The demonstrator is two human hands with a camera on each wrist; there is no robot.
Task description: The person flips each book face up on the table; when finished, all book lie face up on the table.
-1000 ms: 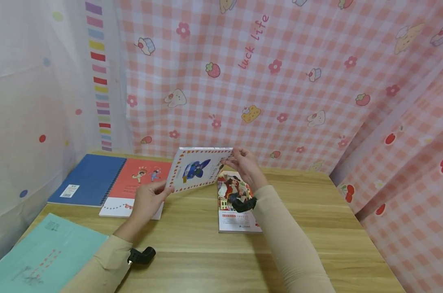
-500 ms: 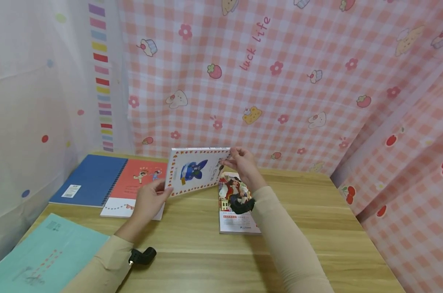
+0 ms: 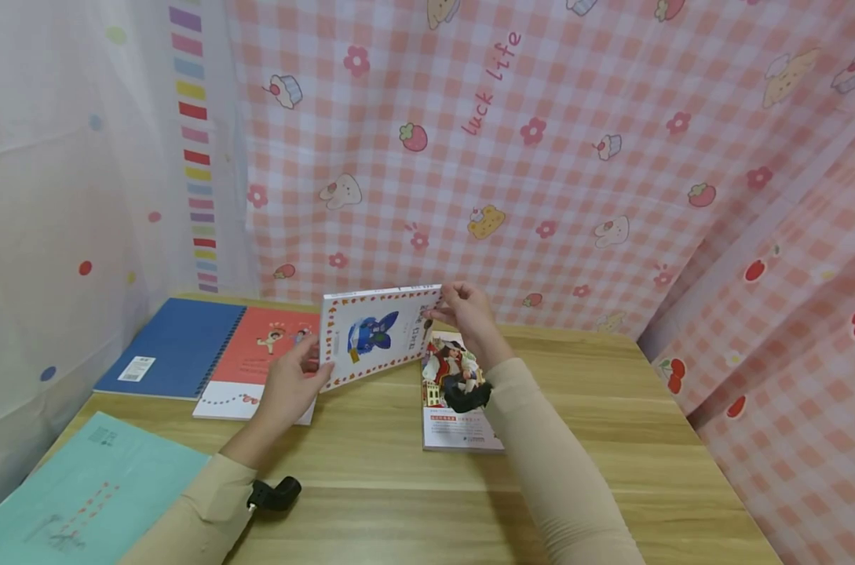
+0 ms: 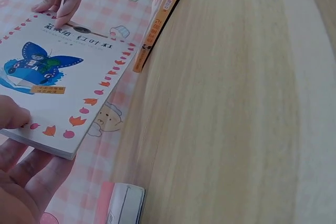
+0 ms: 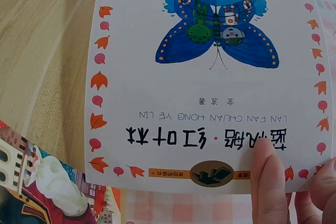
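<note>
Well, my left hand [image 3: 289, 384] and right hand [image 3: 474, 320] pinch opposite ends of a white book [image 3: 376, 337], fingers [image 5: 270, 192] nearly closed round it; it tilts above the table [image 3: 370, 463] near its far edge.

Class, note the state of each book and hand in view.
White book: closed, tilted, held up
Left hand: pinching that book's left end
Right hand: pinching its right end
Blue notebook: closed, flat
Red book: closed, flat
Green book: flat, partly out of frame
Cartoon book: closed, flat, partly hidden
</note>
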